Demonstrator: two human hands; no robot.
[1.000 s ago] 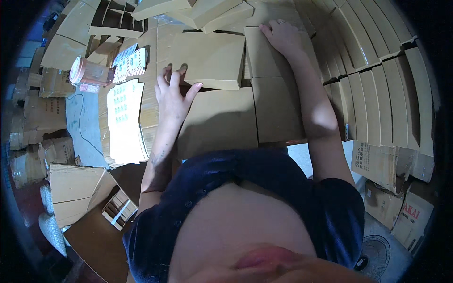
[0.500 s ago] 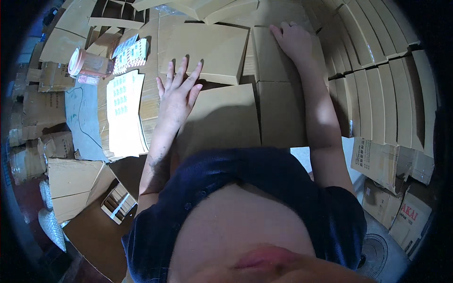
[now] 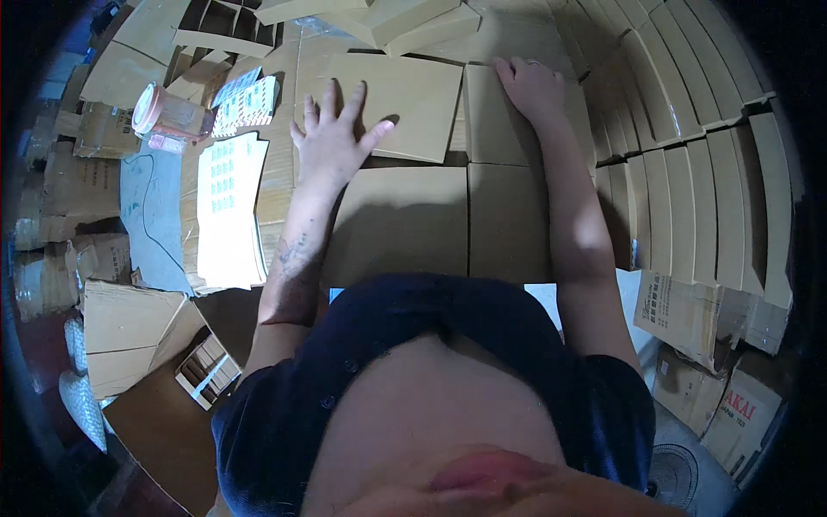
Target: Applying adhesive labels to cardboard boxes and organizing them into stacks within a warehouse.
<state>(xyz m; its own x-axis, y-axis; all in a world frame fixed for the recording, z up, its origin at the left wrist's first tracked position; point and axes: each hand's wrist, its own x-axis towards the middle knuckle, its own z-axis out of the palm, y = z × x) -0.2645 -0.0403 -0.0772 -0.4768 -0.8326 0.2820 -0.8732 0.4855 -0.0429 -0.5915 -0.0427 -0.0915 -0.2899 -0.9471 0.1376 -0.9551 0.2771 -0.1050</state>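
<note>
A flat brown cardboard box blank (image 3: 405, 215) lies on the work surface in front of me. One of its far flaps (image 3: 405, 103) is folded and lies tilted. My left hand (image 3: 332, 142) rests on that flap's left part, palm down with fingers spread. My right hand (image 3: 534, 86) presses flat on the right far flap (image 3: 495, 121), fingers together. Neither hand grips anything.
A row of flattened cardboard blanks (image 3: 689, 172) stands on edge along the right. Sheets of printed labels (image 3: 228, 207) and a pinkish tape roll (image 3: 164, 112) lie to the left. Folded boxes (image 3: 129, 327) and a divider insert (image 3: 207, 370) are at lower left, printed cartons (image 3: 715, 362) at lower right.
My left hand has slid forward onto the far flap and spread its fingers. My right hand stays on the right flap.
</note>
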